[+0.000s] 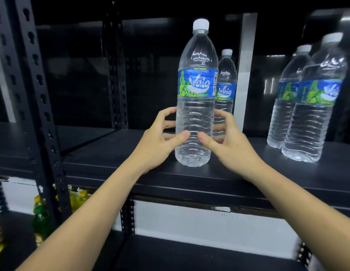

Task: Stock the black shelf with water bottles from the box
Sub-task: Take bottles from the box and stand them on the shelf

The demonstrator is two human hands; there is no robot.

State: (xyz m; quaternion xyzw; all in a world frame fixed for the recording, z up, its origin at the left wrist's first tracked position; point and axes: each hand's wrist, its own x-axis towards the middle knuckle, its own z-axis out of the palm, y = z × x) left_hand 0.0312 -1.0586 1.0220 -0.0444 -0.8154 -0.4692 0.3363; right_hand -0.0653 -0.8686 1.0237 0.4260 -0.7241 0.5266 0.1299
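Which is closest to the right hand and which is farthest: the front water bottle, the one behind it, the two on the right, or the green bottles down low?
1. Front water bottle: mid-shelf, the right hand has its thumb on it.
2. Bottle behind it: just past the fingers.
3. Two bottles on the right: further along the same shelf.
4. Green bottles: lower shelf, far left.

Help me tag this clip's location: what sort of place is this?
Probably a shop or stockroom: black slotted metal shelf, the front water bottle and identical labelled ones standing on it, and green-and-yellow bottles on a lower level at left.
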